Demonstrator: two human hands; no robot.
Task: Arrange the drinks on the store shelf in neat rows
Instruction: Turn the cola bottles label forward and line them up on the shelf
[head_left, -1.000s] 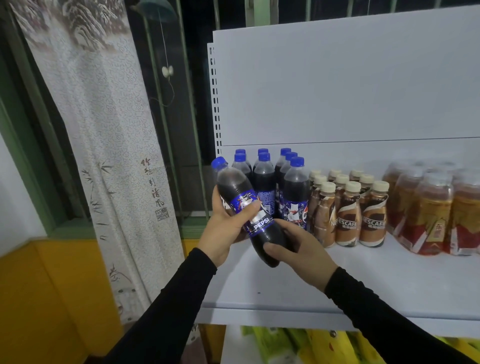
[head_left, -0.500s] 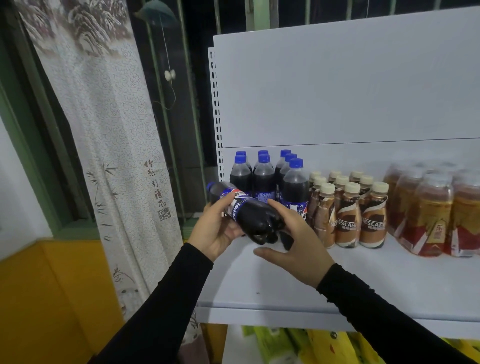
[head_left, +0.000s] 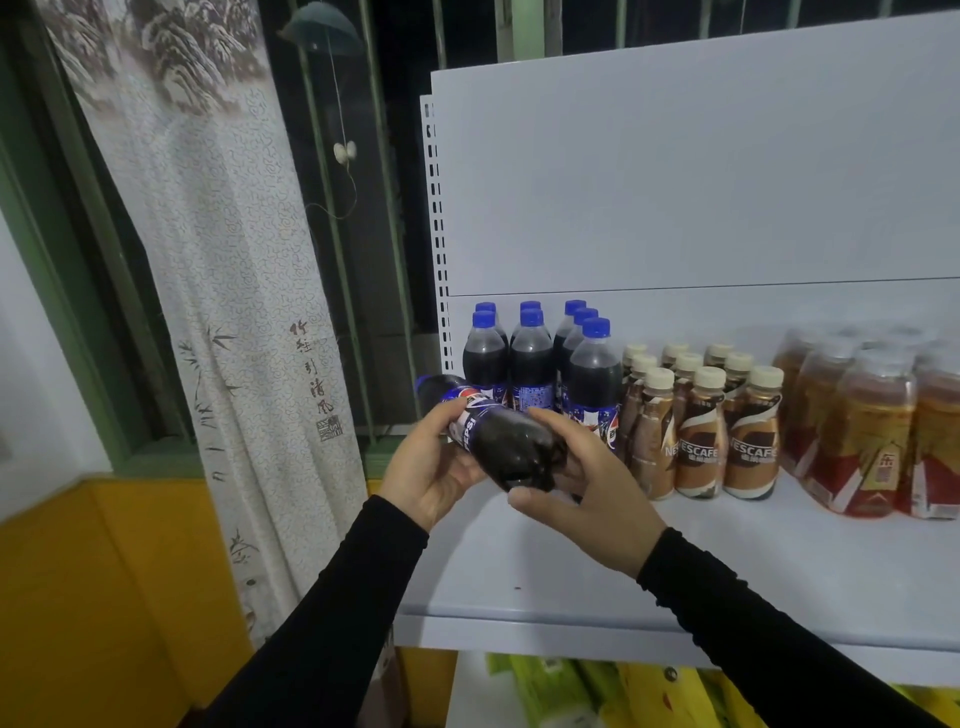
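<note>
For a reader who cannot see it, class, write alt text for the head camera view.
Two hands hold a dark plastic Pepsi cola bottle with a blue cap on its side before a white metal shelf: left hand gripping, right hand at its base. Behind stand blue-capped cola bottles, then brown Nescafe bottles.
</note>
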